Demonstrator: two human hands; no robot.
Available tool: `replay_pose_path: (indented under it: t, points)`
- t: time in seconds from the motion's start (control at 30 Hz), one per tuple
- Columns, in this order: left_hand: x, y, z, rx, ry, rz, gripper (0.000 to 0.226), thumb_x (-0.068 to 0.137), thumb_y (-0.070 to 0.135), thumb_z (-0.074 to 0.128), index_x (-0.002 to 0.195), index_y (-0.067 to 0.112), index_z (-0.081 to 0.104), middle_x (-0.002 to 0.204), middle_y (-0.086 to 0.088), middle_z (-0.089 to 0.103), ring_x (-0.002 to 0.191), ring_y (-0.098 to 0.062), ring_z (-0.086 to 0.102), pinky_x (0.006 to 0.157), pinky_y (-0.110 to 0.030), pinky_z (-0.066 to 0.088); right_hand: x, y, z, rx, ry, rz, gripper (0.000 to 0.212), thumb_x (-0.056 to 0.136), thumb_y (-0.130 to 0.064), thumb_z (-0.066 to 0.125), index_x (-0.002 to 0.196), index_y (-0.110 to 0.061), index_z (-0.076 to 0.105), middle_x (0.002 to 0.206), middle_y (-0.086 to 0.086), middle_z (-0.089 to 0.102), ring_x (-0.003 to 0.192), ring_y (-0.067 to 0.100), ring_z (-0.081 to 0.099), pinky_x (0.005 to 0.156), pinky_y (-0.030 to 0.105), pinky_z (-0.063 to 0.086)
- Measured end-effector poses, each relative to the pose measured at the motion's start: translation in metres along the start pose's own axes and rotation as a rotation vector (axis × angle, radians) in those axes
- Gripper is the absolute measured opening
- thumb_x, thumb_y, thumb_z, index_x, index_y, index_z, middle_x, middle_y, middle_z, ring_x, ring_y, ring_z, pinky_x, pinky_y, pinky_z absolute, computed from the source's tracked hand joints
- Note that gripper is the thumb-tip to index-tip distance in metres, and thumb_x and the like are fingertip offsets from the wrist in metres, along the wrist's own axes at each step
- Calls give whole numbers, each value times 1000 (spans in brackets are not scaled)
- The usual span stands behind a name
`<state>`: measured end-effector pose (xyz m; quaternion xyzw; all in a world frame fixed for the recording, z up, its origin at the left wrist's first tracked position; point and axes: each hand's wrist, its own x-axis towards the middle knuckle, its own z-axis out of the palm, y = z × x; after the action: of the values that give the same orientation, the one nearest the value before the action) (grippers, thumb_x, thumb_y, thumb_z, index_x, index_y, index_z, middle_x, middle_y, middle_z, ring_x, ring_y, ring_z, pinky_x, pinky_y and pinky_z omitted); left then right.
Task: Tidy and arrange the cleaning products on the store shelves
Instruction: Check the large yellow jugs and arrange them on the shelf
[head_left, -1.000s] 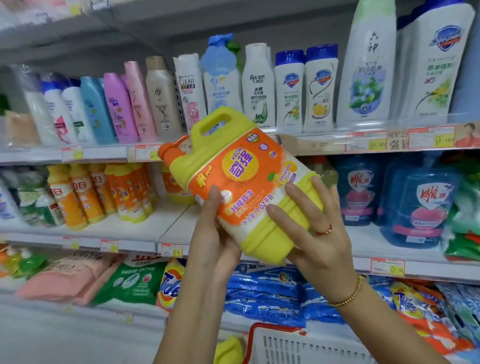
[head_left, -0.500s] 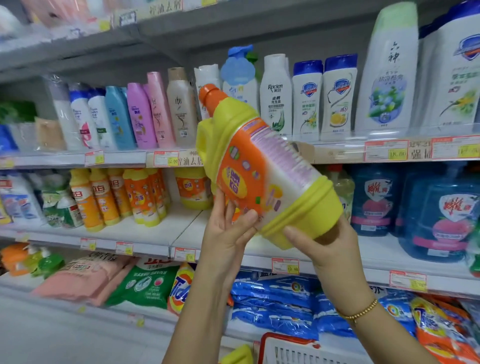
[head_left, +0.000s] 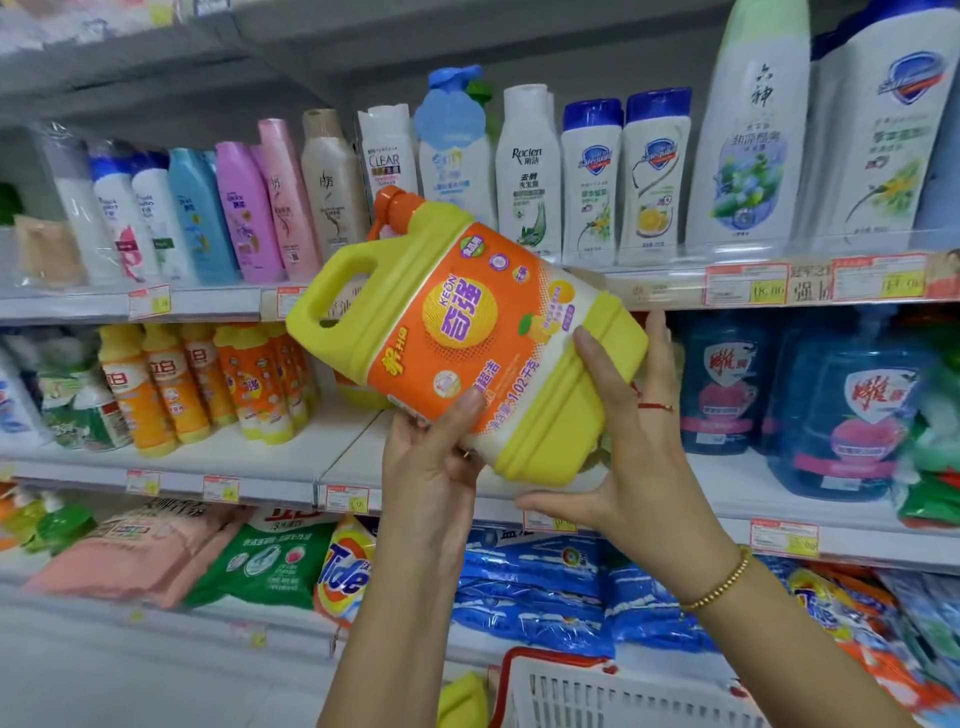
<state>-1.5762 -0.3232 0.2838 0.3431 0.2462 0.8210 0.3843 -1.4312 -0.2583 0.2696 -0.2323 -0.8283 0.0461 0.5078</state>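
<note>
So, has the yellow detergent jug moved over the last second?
Yes. The yellow jug tipped upward: its orange cap rose from level with the upper price rail to in front of the CLEAR bottle.

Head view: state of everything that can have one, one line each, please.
yellow plastic jug with orange label: off the shelf, tilted, cap end up-left, held by both hands.
orange cap: on the jug, closed.
left hand: grips the jug's lower side.
right hand: holds the jug's base.
white plastic basket with red rim: below the hands, contents hidden.
</note>
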Motion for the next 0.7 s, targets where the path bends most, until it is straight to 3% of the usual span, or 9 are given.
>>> replay_pose_path:
  t: [0.07,0.13,0.23,0.33,0.4,0.5,0.53,0.6,0.7]
  points:
    - [-2,0,2,19,-14,36,110,43,35,95,137,7,45,130,-15,61,113,-28,63,81,-37,56,0,2,3,-180,62,-115,102,66,-38,84,146,-37,21,158,14,-3,146,36,-7,117,36,1]
    - [-4,2,3,43,-62,39,106,47,37,93,137,8,46,129,-14,61,114,-28,62,80,-37,56,-2,-2,7,-254,184,-301,73,80,-26,77,140,-29,36,151,17,19,143,47,5,120,43,6]
    - [-3,8,3,25,-127,53,96,48,47,91,129,10,53,125,-13,64,111,-27,63,81,-37,55,-5,-9,8,-239,330,-425,52,86,-28,71,131,-24,46,142,19,33,138,51,17,117,52,16]
    - [-3,14,6,-79,-235,80,82,52,67,74,119,20,66,125,-8,65,118,-26,60,91,-39,54,-6,-7,4,-34,296,-371,60,80,-34,74,131,-21,46,142,15,35,139,45,24,115,51,25]
    - [-4,15,9,-79,-222,41,72,62,74,46,109,27,73,122,-3,67,117,-23,61,92,-38,53,-10,-10,6,196,232,-258,72,69,-33,78,132,-25,43,143,11,39,139,33,33,113,40,31]
    - [5,12,-9,61,-190,-8,69,85,61,17,100,27,75,105,2,72,102,-15,66,84,-31,54,-14,-24,12,479,132,-59,84,58,-24,80,133,-33,43,139,2,48,128,18,47,102,34,43]
    - [9,14,-16,107,-183,-11,61,93,56,20,104,25,72,104,2,71,100,-14,65,85,-32,53,-13,-28,12,557,93,-2,84,58,-22,79,133,-32,45,133,-3,52,122,15,51,97,35,47]
    - [16,23,-31,169,-170,-12,45,89,55,51,120,24,61,111,2,69,101,-14,64,86,-34,53,-9,-29,8,686,33,79,76,60,-24,77,130,-34,48,122,-14,58,112,6,56,89,23,49]
    - [21,34,-51,254,-169,-25,82,60,55,83,129,21,54,122,-2,66,108,-20,65,86,-37,56,-3,-25,-2,799,-60,237,72,62,-36,75,129,-32,48,117,-16,63,108,5,61,83,17,50]
